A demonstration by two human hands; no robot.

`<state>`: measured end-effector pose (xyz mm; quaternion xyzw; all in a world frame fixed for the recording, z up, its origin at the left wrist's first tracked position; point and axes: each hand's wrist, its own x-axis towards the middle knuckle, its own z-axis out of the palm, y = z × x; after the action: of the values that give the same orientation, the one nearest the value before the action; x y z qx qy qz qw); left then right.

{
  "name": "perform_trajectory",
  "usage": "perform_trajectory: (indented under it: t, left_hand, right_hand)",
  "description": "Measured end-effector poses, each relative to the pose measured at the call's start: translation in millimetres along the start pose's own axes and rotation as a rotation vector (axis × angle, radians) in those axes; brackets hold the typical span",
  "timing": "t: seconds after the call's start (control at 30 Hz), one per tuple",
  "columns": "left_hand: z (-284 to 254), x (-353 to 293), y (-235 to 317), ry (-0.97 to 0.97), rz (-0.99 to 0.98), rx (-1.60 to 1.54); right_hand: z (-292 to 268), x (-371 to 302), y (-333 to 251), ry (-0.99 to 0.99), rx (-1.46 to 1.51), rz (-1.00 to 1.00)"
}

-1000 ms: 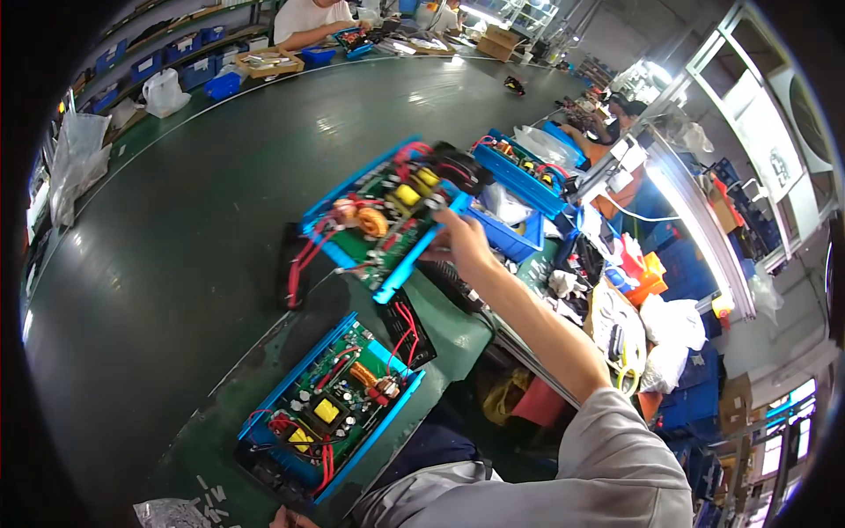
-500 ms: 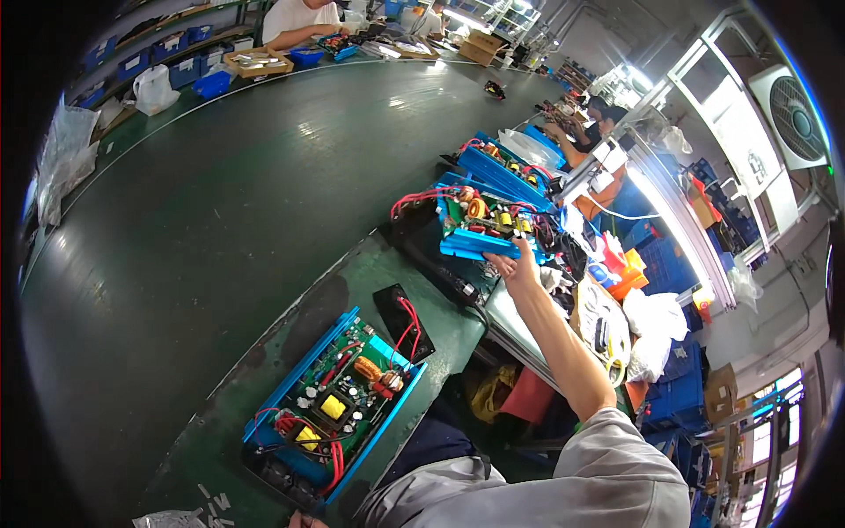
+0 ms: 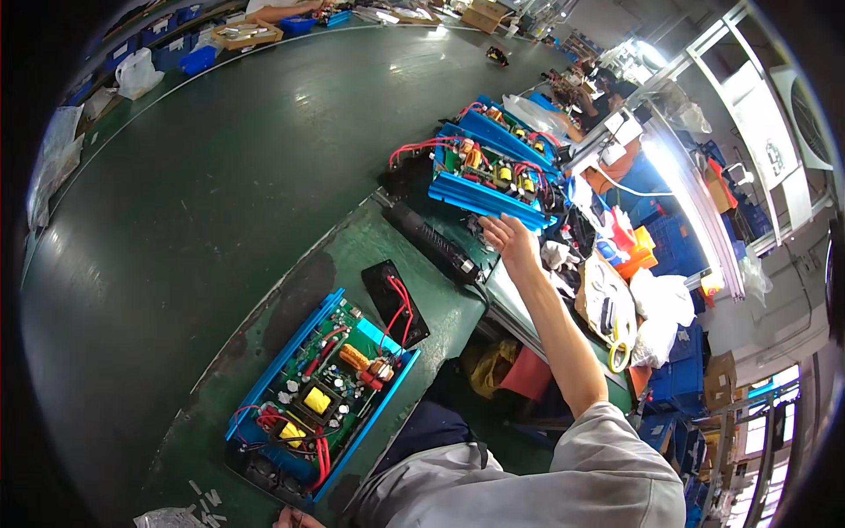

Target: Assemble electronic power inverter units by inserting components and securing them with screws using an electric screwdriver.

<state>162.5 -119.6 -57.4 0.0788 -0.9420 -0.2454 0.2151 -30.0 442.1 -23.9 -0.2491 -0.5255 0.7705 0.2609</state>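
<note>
My right hand [image 3: 509, 239] reaches far forward, fingers apart, just under the near edge of a blue open-topped electronics unit [image 3: 488, 180] with a circuit board and red wires; it holds nothing. That unit lies beside a second blue unit [image 3: 510, 132] farther back. A long black strip [image 3: 436, 242] lies left of the hand. Close to me sits another blue unit [image 3: 321, 400] with a green board, yellow parts and red wires. A black panel [image 3: 396, 304] with red wires lies next to it. Only a sliver of my left hand [image 3: 295, 517] shows at the lower edge.
A wide dark green conveyor belt [image 3: 220, 176] curves past on the left. The bench at right is crowded with white bags [image 3: 656, 308], blue bins [image 3: 678, 246] and cables. A co-worker [image 3: 590, 97] sits farther along; another person's arms [image 3: 282, 11] show at the top.
My right hand carried the far blue unit from the belt rightward onto the bench beside the second unit, then let go and drew back slightly. The near unit stayed put.
</note>
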Motion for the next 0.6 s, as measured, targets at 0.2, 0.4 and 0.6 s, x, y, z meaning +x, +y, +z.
perform_trajectory:
  t: [0.2,0.4,0.6]
  left_hand:
    - [1.0,-6.7,-4.7,0.012,-0.177,-0.127]
    - [0.8,-24.8,-28.2,-0.066,-0.65,-0.149]
    - [8.3,-32.1,-11.4,-0.013,-0.551,-0.118]
  right_hand:
    - [40.8,-112.8,27.7,-0.135,-0.531,-0.222]
    - [23.6,-175.6,114.7,-0.302,-0.643,-0.386]
    - [25.9,-174.2,112.4,-0.321,-0.797,-0.615]
